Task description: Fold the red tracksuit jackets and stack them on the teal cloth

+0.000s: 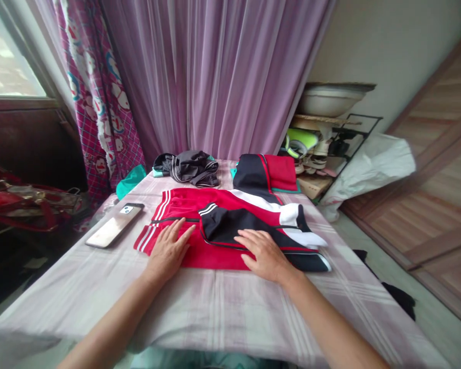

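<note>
A red, black and white zip-up jacket [218,257] lies flat and sideways on the table, its striped hem toward the left and its collar end toward the right. One black sleeve with a white-striped cuff is folded across its front. My left hand [170,248] rests on the red part near the hem, fingers spread. On the black sleeve side, my right hand [263,252] lies with its fingers apart, touching the cloth. Neither hand grips anything.
A phone [115,225] lies left of the jacket. Behind it are a crumpled dark garment [192,166] and a folded black and red garment [267,174]. A checked cloth covers the table [215,307]. A shoe rack [326,143] and white sack [376,169] stand at the right.
</note>
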